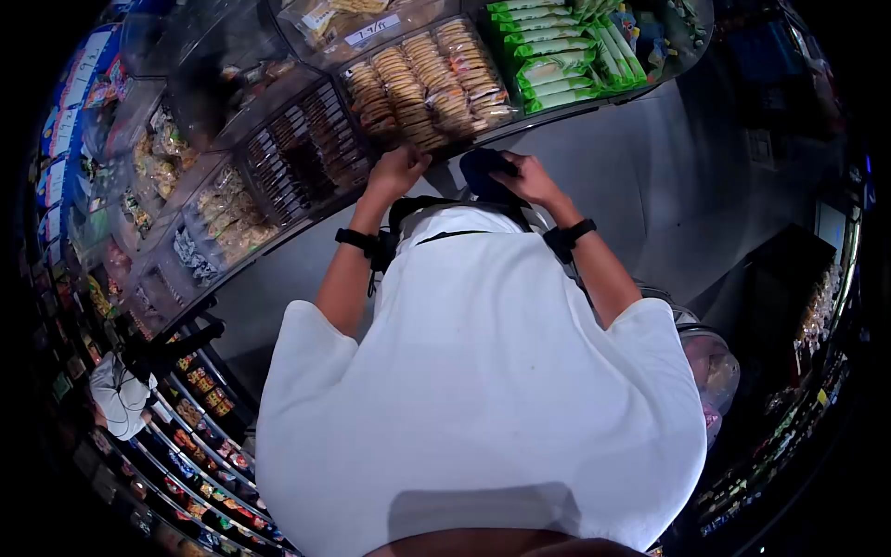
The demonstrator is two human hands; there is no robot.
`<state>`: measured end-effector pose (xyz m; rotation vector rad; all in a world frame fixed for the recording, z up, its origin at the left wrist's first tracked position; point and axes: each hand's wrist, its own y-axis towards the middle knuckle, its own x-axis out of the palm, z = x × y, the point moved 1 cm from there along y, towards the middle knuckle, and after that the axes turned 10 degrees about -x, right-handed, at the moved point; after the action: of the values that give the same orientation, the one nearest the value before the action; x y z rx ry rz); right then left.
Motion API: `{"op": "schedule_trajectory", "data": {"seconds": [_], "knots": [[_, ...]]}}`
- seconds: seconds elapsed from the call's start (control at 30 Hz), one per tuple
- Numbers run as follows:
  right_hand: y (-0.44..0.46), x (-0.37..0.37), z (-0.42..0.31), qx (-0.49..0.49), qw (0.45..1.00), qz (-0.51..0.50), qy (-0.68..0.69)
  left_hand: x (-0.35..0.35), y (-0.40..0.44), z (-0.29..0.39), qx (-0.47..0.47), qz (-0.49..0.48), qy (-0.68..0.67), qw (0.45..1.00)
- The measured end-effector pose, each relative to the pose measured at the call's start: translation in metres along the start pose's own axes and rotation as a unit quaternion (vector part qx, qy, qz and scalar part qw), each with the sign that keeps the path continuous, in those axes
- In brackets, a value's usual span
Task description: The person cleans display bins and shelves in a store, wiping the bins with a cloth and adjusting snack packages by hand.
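Observation:
My left hand is closed at the edge of the snack display, just below the stacked round biscuits; what it holds, if anything, is too small to make out. Gripped in my right hand is a dark blue cloth-like item, which hangs between my two hands in front of my waist. Dark bands circle both wrists. Left of the biscuits lie rows of dark packaged snacks, and to the right are green-and-white packets.
Clear bins of wrapped sweets continue down the left. Curved shelves of packets stand at the lower left, near a person in white. A clear bag is by my right side. Grey floor shows beyond my right hand.

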<state>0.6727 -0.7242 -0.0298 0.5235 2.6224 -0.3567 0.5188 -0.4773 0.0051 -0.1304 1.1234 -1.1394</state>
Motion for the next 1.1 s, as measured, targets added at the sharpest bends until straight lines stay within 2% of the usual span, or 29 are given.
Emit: {"op": "schedule_trajectory", "data": {"seconds": [0.03, 0.1, 0.13, 0.23, 0.27, 0.3, 0.4, 0.5, 0.57, 0.7, 0.73, 0.8, 0.83, 0.9, 0.97, 1.0, 1.03, 1.1], "knots": [[-0.006, -0.009, 0.01, -0.011, 0.997, 0.046, 0.053, 0.01, 0.009, -0.001, 0.007, -0.002, 0.011, 1.0], [-0.015, -0.017, 0.043, 0.075, 0.98, 0.15, 0.103, 0.023, 0.02, -0.003, 0.017, 0.011, 0.005, 1.0], [-0.015, -0.023, 0.053, 0.037, 0.975, 0.207, 0.071, 0.026, 0.018, 0.0, 0.024, 0.056, -0.022, 0.998], [-0.012, -0.039, 0.075, 0.086, 0.961, 0.261, 0.027, 0.03, 0.025, 0.002, 0.023, 0.083, -0.009, 0.996], [-0.008, -0.039, 0.077, 0.045, 0.958, 0.283, 0.004, 0.033, 0.025, 0.0, 0.021, 0.094, -0.003, 0.995], [-0.007, -0.035, 0.078, 0.046, 0.958, 0.284, 0.007, 0.037, 0.025, -0.002, 0.02, 0.093, 0.001, 0.995], [0.012, -0.019, 0.083, 0.014, 0.991, 0.13, -0.014, 0.041, 0.028, 0.003, 0.043, 0.126, 0.014, 0.991], [0.019, -0.001, 0.055, -0.033, 0.997, -0.037, -0.063, 0.055, 0.033, -0.014, 0.077, 0.14, -0.003, 0.987], [0.03, 0.034, 0.067, -0.137, 0.981, -0.015, -0.14, 0.054, 0.022, -0.004, 0.094, 0.158, -0.048, 0.982], [0.046, 0.042, 0.055, -0.038, 0.99, -0.103, -0.09, 0.05, 0.009, 0.009, 0.015, 0.117, 0.048, 0.992], [0.047, 0.046, 0.065, -0.029, 0.995, -0.064, -0.064, 0.052, 0.009, 0.012, 0.01, 0.117, 0.049, 0.992], [0.043, 0.053, 0.093, -0.021, 0.999, 0.033, 0.025, 0.054, 0.013, 0.021, 0.117, 0.212, 0.058, 0.968], [0.039, 0.051, 0.105, 0.01, 0.998, 0.055, 0.032, 0.055, 0.017, 0.021, 0.115, 0.211, 0.057, 0.969], [0.035, 0.039, 0.133, 0.083, 0.982, 0.065, 0.156, 0.058, 0.026, 0.026, 0.264, 0.31, 0.061, 0.911], [0.02, 0.008, 0.113, 0.049, 0.974, 0.155, 0.155, 0.064, 0.033, 0.028, 0.247, 0.295, 0.052, 0.921], [0.024, 0.009, 0.147, -0.017, 0.975, 0.176, 0.137, 0.064, 0.034, 0.031, 0.235, 0.281, 0.046, 0.929], [0.024, -0.001, 0.139, 0.093, 0.975, 0.169, 0.108, 0.059, 0.034, 0.039, 0.191, 0.241, 0.059, 0.95], [0.021, -0.003, 0.139, 0.069, 0.964, 0.192, 0.17, 0.063, 0.039, 0.034, 0.244, 0.294, 0.078, 0.921]]}}
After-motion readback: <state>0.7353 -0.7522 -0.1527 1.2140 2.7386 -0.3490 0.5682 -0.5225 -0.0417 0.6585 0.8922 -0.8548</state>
